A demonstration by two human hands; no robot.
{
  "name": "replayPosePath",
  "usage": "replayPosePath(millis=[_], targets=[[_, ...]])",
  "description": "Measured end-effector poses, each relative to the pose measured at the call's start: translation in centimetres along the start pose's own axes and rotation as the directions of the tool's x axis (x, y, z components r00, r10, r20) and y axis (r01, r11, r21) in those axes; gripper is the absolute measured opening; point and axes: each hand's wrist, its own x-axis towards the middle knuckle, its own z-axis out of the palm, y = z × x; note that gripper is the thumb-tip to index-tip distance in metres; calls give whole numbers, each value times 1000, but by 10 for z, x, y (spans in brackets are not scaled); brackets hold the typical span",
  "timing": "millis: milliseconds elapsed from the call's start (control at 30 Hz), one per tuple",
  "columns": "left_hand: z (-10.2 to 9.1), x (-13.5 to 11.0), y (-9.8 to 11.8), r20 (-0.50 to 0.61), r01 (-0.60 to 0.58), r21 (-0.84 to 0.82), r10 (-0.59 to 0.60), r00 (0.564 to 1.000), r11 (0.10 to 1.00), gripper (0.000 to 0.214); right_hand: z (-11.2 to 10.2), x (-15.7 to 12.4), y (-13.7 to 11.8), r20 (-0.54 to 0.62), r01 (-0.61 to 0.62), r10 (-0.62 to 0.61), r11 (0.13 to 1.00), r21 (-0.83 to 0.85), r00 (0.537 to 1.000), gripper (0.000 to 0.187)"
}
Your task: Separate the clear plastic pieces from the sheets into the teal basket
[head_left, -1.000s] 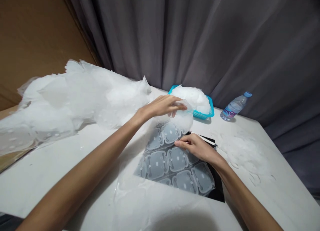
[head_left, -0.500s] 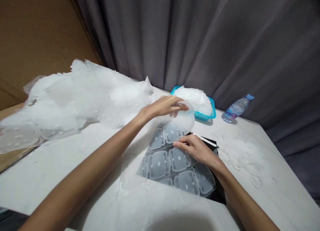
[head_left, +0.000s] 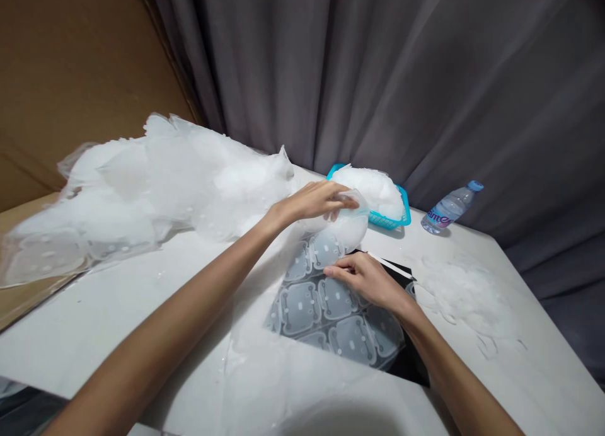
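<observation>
A clear plastic sheet (head_left: 302, 307) with rows of frosted, rounded cut-out shapes lies over a black board (head_left: 416, 360) on the white table. My left hand (head_left: 312, 201) grips the far end of this sheet, where it is lifted and curled over. Closer to me, my right hand (head_left: 368, 281) has thumb and fingers pinched together at the sheet, between two rows of shapes. Its fingers hide what exactly lies between their tips. Just beyond my left hand stands a blue basket (head_left: 405, 217) heaped with white translucent pieces (head_left: 371, 189).
To the left spreads a big heap of crumpled translucent sheets (head_left: 179, 177). A water bottle (head_left: 451, 209) stands at the back right. Thin clear scraps (head_left: 472, 294) are scattered on the right of the table (head_left: 198, 291). A cardboard box (head_left: 85, 77) and grey curtain (head_left: 392, 77) border it.
The whole view has shifted slightly, so things appear a little further right. My right fingertips have moved slightly left over the sheet; my left hand keeps its grip.
</observation>
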Motion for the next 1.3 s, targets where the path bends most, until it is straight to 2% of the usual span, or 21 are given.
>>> replayPosePath(millis=[267,467,667,900,1067,1300], targets=[[-5,-2,1,-9,25,-22,-25,1000,999,31,-2,-5,-1,-35,-18,19,1000,22,999,51],[-10,-4,2,-18,22,-66,-23,1000,998,33,-7,-6,4,12,-21,20,999,27,1000,52],[-9,-4,4,-13,7,-56,-8,1000,998,32,-5,-7,-7,-11,-60,59,994,-88,998,51],[-8,-5,2,-39,36,-41,-38,999,999,36,4,-8,-19,-72,-17,1,974,-227,997,43],[-9,-5,5,-41,24,-29,-25,999,999,34,13,-7,-24,-71,-19,6,982,-185,997,38],[-10,-5,8,-66,31,-19,-32,997,999,33,20,-6,-28,-81,-94,90,994,-56,993,39]])
